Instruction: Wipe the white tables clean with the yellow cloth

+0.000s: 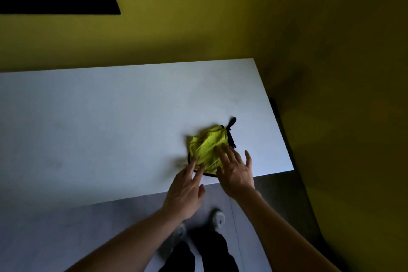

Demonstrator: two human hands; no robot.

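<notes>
- While both hands reach over the near edge, the right hand lies flat with fingers straight and spread, its fingertips on the cloth; it grips nothing.
- To its left, the left hand is also spread, fingers straight, with its fingertips at the cloth's near-left hem; whether they press or only touch cannot be told.
- Under them the cloth sits crumpled, yellow with a black trim and a black loop at its far corner, on the worktop, close to the near edge and toward its right end.
- Beyond the cloth, the worktop stretches white to the left, with a yellow wall behind.
- Judged from this, the step in hand is flattening or gathering the cloth for a stroke.
- Next, the move likely calls for firm downward pressure and a sweep leftward across the unwiped stretch, keeping the cloth from slipping off the near edge.
</notes>
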